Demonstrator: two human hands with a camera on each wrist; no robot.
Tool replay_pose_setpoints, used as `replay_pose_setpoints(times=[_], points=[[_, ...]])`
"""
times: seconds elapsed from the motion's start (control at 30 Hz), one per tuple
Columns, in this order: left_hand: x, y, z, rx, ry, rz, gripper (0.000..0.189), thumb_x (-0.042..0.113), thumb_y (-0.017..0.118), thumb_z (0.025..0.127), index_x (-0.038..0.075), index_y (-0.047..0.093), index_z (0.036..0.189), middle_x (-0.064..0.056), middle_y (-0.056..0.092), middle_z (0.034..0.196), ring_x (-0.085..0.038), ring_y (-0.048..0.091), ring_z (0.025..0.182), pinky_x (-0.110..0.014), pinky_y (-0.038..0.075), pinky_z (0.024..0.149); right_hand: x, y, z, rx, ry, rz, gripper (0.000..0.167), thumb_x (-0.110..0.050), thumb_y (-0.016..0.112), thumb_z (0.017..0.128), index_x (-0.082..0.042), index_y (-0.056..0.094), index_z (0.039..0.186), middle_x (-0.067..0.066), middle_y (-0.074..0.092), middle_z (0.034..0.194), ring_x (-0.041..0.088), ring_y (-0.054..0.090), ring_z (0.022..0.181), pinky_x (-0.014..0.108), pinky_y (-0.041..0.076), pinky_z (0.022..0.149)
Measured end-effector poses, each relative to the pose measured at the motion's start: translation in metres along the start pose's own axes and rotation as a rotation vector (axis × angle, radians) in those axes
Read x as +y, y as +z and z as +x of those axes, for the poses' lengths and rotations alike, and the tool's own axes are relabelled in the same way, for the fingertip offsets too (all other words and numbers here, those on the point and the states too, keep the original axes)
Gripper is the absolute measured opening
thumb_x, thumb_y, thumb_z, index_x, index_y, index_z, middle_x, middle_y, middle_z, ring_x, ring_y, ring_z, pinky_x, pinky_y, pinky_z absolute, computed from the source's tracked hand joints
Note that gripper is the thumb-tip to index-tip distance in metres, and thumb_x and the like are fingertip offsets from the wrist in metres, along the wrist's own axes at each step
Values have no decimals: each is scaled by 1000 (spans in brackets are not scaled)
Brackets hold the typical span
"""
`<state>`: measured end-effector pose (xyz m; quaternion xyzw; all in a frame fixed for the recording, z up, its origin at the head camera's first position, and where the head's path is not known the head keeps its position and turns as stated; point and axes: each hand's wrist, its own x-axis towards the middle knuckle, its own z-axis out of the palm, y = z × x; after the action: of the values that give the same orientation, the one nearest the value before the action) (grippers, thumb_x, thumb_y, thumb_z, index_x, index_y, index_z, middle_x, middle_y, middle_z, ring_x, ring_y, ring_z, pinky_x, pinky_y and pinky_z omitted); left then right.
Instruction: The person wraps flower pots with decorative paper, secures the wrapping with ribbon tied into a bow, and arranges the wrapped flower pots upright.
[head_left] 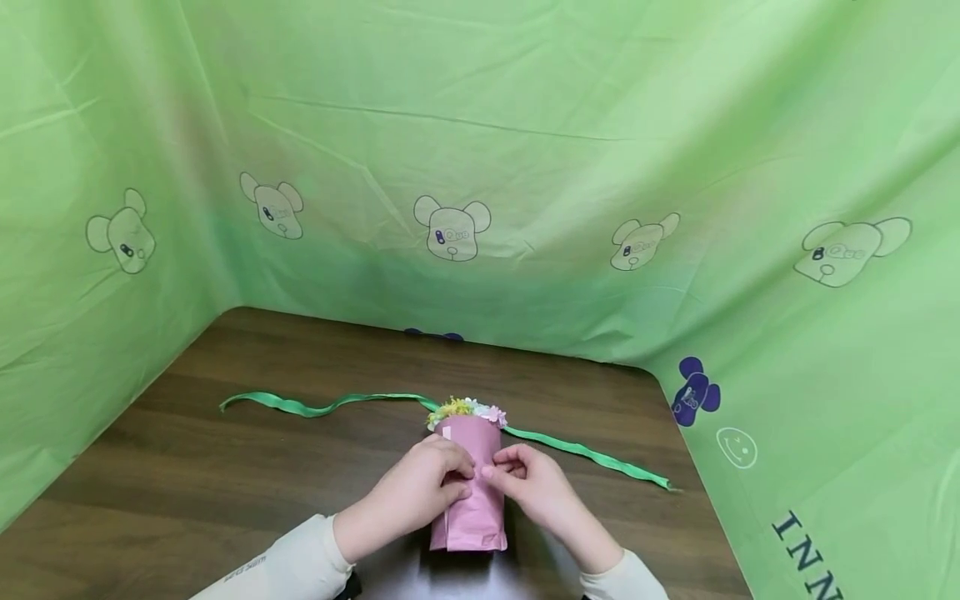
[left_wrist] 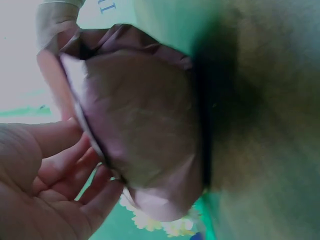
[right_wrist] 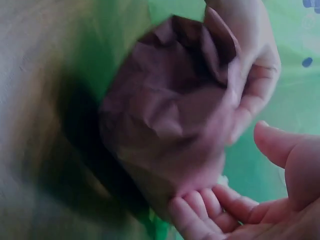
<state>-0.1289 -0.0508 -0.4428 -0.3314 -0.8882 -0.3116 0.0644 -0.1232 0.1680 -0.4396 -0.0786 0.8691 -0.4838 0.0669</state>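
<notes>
A small bouquet wrapped in pink paper (head_left: 477, 521) lies on the table, its yellow, white and pink flowers (head_left: 467, 408) pointing away from me. My left hand (head_left: 423, 483) pinches the overlapping edge of the wrapping paper (left_wrist: 140, 120) between thumb and fingers. On the other side, my right hand (head_left: 536, 483) rests its fingertips against the paper, and the right wrist view shows its thumb (right_wrist: 280, 145) held apart from the wrap. A green ribbon (head_left: 288, 406) passes beneath the flower end, both tails spread out sideways. The ribbon's middle is hidden under the bouquet.
The dark wooden table (head_left: 187, 467) is enclosed by a green cloth (head_left: 480, 108) with printed bear heads at the back and both sides. The ribbon's right tail (head_left: 592, 455) reaches toward the table's right edge.
</notes>
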Motion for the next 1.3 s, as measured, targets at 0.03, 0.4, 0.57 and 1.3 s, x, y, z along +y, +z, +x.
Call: replay_pose_setpoints(times=[0.03,0.4,0.57,1.3], points=[[-1,2,-1,8,5,-9,12,12,81,86,14,80,97,9,75,101,-11,63,103,-31,52,94,0,4,0,-6,5,4,40,-34,79,90,-1,68,110,5,71,96,15,66,84,24,54,70],[-11,8,-4,75,-136,-196,17,10,84,83,15,79,98,6,72,106,-16,63,104,-34,52,92,2,18,-6,53,25,17,46,-22,87,79,2,63,111,8,65,96,16,59,83,23,50,70],[-17,8,-8,56,-493,-332,46,27,91,75,8,59,103,-5,57,99,-18,54,90,-33,48,75,4,19,-6,70,72,43,50,-21,87,78,5,62,113,10,65,95,16,60,83,24,51,71],[-29,21,-19,-146,-732,-994,40,23,75,92,-8,54,105,-15,70,93,-22,72,82,-41,62,73,19,20,-10,-16,193,333,62,-19,80,87,21,51,124,15,69,99,15,67,75,30,58,65]])
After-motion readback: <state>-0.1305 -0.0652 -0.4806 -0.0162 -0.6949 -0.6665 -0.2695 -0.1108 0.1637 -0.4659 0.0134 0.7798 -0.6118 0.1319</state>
